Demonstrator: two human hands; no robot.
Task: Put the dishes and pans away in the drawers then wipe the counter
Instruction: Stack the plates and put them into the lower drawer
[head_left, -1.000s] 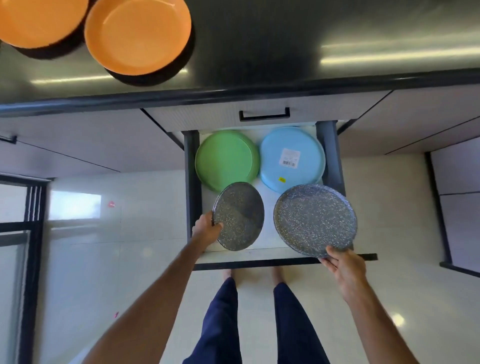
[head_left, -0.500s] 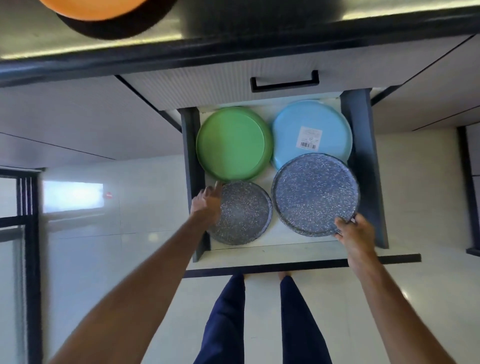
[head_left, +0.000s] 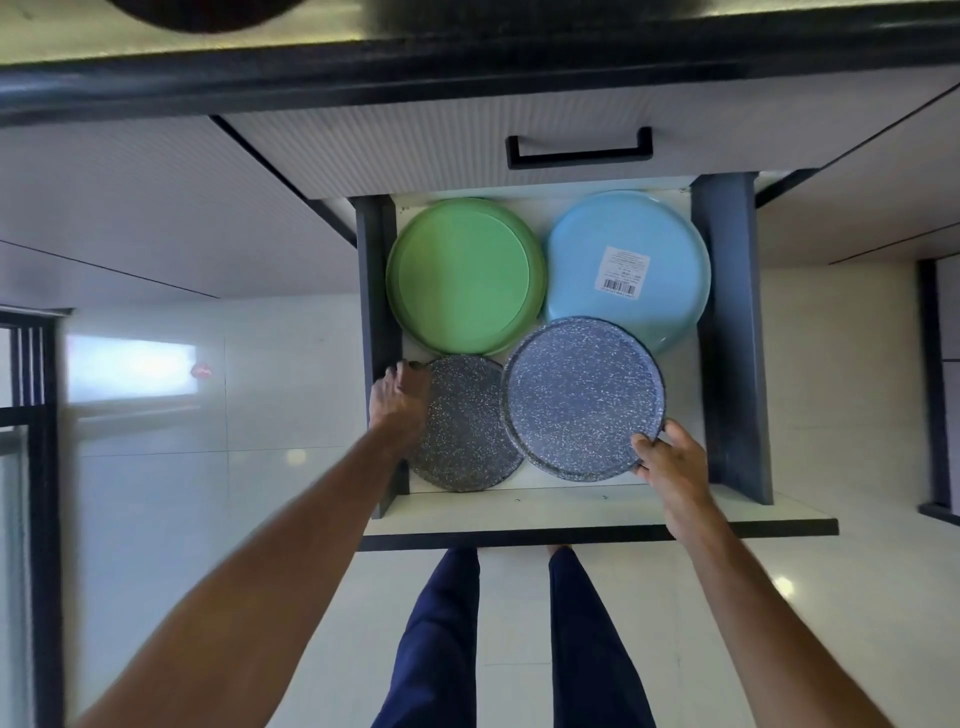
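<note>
LOCATION: small speckled pan (head_left: 467, 431) and large speckled pan (head_left: 584, 397) lie in the open drawer (head_left: 727, 338) | GRIP: left grip (head_left: 400, 400) curls round the small one's left rim; right grip (head_left: 670, 462) pinches the large one's near rim | RISK: the large one overlaps the blue plate (head_left: 628, 265); released so, it probably rocks, slides or clatters.

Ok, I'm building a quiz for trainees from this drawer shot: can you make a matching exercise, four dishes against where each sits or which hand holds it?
Things
1. green dish
2. blue dish
3. small speckled pan
4. large speckled pan

Places
A. front right, held by the right hand
B. back left of the drawer
C. front left, held by the left hand
D. back right, barcode sticker on it

Pairs: 1-B, 2-D, 3-C, 4-A
</note>
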